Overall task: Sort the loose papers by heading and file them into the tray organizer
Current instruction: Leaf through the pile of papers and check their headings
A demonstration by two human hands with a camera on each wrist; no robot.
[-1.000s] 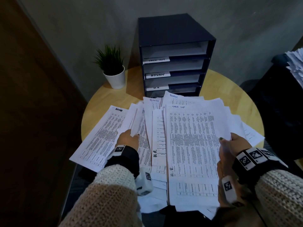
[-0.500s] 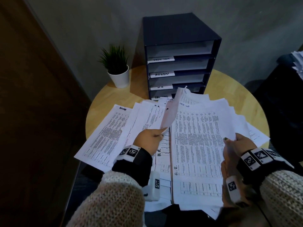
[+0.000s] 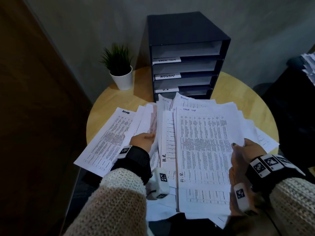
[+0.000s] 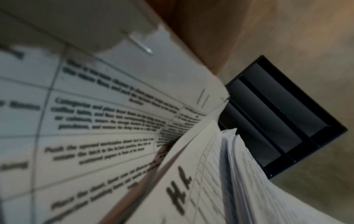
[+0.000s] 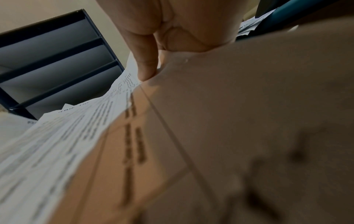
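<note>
From the head camera, the white papers (image 3: 202, 150) lay spread on the round table (image 3: 238, 92), before the dark tray box (image 3: 185, 53). The left hand (image 3: 143, 142) pinched some sheets. The right hand (image 3: 245, 150) pinched the top page.

The left wrist camera showed blurry printed pages (image 4: 107, 121).

In the right wrist camera, the thumb (image 5: 145, 60) pressed on paper.

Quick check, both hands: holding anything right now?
Left hand: grips a sheet in the spread of papers.
Right hand: pinches the edge of the Task List sheet.

Tray organizer (image 3: 185, 53) shelf tags "TASK LIST" (image 3: 166, 60), "ADMIN" (image 3: 167, 76), "H.R" (image 3: 166, 89), loose papers (image 3: 204, 150) headed "ADMIN", "TASK LIST", "H.R."
</note>
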